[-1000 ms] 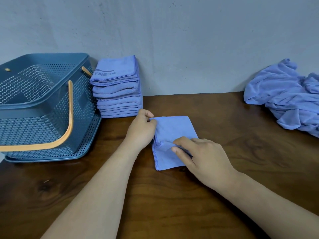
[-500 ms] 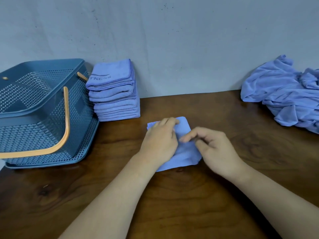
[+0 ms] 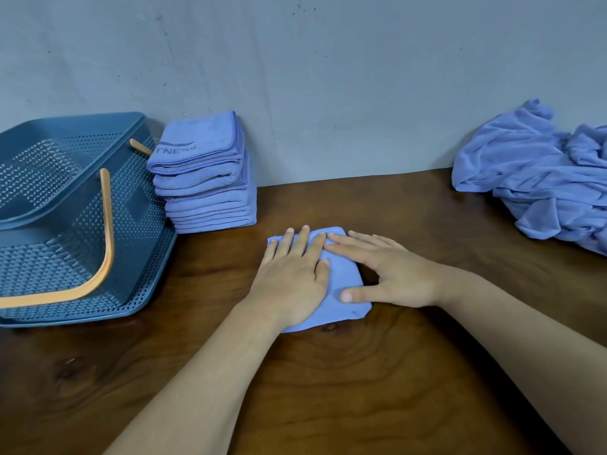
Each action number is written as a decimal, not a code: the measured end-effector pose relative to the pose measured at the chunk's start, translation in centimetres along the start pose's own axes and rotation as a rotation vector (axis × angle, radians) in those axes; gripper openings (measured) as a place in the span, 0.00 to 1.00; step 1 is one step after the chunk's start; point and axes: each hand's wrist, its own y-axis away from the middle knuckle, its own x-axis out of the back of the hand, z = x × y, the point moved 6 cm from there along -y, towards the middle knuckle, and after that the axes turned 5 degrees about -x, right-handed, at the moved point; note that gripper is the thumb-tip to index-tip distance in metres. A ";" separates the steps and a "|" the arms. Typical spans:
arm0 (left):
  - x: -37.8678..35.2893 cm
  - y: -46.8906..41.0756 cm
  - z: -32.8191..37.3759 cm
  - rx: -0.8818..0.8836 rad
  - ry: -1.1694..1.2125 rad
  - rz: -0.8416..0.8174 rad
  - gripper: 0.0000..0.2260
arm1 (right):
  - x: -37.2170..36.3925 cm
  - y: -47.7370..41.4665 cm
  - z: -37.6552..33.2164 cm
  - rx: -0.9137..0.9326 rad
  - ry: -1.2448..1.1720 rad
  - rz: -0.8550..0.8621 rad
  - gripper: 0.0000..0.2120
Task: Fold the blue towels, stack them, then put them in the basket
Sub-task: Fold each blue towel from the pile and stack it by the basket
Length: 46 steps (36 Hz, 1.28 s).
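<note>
Hands are lying flat, fingers spread: the left hand (image 3: 292, 277) and right hand (image 3: 391, 274) are pressing the folded towel (image 3: 345, 284) onto the table (image 3: 328, 389). The basket (image 3: 75, 218) is sitting left, seemingly touching the towel stack (image 3: 207, 178); unfolded towels (image 3: 538, 178) are lying far right.

grey wall (image 3: 328, 77) (scuffed), wooden table (image 3: 328, 389)

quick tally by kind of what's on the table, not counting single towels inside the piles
basket: 1
stack of folded towels: 1
folded towel under left hand and right hand: 1
heap of unfolded towels: 1
total: 4
</note>
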 end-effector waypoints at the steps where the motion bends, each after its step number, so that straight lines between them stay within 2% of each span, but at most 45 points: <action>1: 0.0 0.0 0.0 0.003 0.000 -0.002 0.27 | -0.1 0.2 -0.1 0.003 0.000 0.011 0.45; 6: -0.1 -0.1 0.0 0.011 -0.001 0.006 0.27 | 0.0 3.0 -0.8 0.042 -0.078 0.164 0.46; 8: -0.1 -0.2 0.0 0.013 -0.005 0.011 0.26 | -0.4 4.2 -1.4 0.034 -0.049 0.213 0.43; 11: -0.2 -0.4 0.0 0.042 -0.006 0.024 0.27 | -1.0 5.0 -2.5 -0.035 0.021 0.404 0.30; 14: -0.2 -0.3 0.1 0.105 -0.002 0.039 0.27 | -1.3 5.2 -3.4 -0.134 -0.118 0.550 0.18; 17: -0.1 -0.2 0.3 0.145 0.013 0.045 0.27 | -1.6 5.0 -4.1 -0.185 -0.163 0.569 0.15; 21: -0.3 -0.3 0.2 0.161 0.007 0.049 0.27 | -1.6 4.6 -4.5 -0.268 -0.062 0.580 0.16; 25: -0.4 -0.4 0.1 0.161 0.003 0.049 0.27 | -1.6 4.0 -5.3 -0.268 0.073 0.602 0.15; 31: -0.5 -0.2 0.0 0.185 -0.011 0.068 0.27 | 0.3 4.1 -3.4 -0.398 0.259 0.544 0.12; 35: -0.4 -0.2 -0.4 0.236 -0.026 0.076 0.27 | -0.6 5.9 -3.4 -0.368 0.329 0.552 0.09; 39: -0.4 -0.3 -0.3 0.245 -0.020 0.069 0.28 | -1.6 6.9 -3.8 -0.299 0.411 0.624 0.12; 42: -0.4 -0.3 -0.4 0.250 -0.026 0.070 0.28 | -1.7 7.3 -3.9 -0.231 0.441 0.649 0.06; 44: -0.3 -0.3 -0.6 0.262 -0.034 0.068 0.28 | -0.9 8.4 -3.1 -0.222 0.410 0.669 0.09; 46: -0.3 -0.4 -0.6 0.266 -0.046 0.057 0.28 | -0.4 9.6 -1.8 -0.285 0.327 0.603 0.10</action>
